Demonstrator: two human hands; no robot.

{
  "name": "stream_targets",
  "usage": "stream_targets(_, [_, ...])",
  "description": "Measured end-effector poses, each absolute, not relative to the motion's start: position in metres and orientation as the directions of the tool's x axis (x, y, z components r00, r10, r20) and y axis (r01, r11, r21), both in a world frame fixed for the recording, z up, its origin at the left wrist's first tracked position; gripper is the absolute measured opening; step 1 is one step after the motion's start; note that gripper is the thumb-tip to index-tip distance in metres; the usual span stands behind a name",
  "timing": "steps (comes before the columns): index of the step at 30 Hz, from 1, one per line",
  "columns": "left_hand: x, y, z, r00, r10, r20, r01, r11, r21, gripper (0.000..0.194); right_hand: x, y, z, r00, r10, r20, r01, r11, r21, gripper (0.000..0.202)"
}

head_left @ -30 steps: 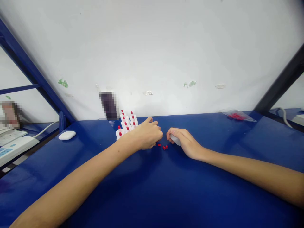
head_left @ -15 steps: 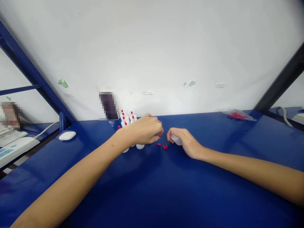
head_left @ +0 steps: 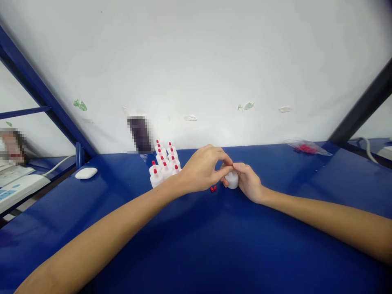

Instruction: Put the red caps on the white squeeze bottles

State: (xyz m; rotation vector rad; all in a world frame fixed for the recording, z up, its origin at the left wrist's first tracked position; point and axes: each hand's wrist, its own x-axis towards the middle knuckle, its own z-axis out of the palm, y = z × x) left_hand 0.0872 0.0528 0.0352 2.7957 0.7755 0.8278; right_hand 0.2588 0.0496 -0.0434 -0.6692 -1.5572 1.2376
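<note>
My right hand (head_left: 249, 183) is wrapped round a small white plastic bottle (head_left: 232, 180), held upright just over the blue table. My left hand (head_left: 208, 168) reaches across to the bottle's top, thumb and forefinger pinched together against my right fingertips. Whatever sits between those left fingers is hidden, and so is the bottle's tip. Below my left hand lie a few small red caps (head_left: 213, 189). Beside my left wrist stands a cluster of white squeeze bottles (head_left: 167, 171) with red-capped nozzles, partly covered by my forearm.
A clear bag of red caps (head_left: 308, 148) lies at the back right. A phone (head_left: 141, 134), blurred out, leans on the wall. A white rounded case (head_left: 86, 173) rests on the left of the blue table (head_left: 214, 245). Blue frame posts (head_left: 55, 94) rise at both sides.
My left hand has moved right, from above the loose caps to the bottle's top. The bottle is now more upright in my right hand. One loose cap no longer shows.
</note>
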Motion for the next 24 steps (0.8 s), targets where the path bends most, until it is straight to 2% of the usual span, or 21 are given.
stream_targets(5, [0.085, 0.057, 0.028, 0.721, 0.477, 0.503, 0.453, -0.873, 0.18, 0.014, 0.258, 0.05, -0.04, -0.354, 0.875, 0.331, -0.145, 0.298, -0.943, 0.051])
stream_targets(13, [0.078, 0.06, 0.038, 0.766, 0.486, 0.421, 0.406, -0.873, 0.27, 0.007, 0.258, 0.048, -0.038, -0.36, 0.872, 0.331, -0.117, 0.309, -0.944, 0.045])
stream_targets(24, [0.073, 0.057, 0.045, 0.83, 0.478, 0.287, 0.409, -0.872, 0.269, 0.01, 0.259, 0.047, -0.035, -0.411, 0.859, 0.304, -0.036, 0.318, -0.947, 0.03])
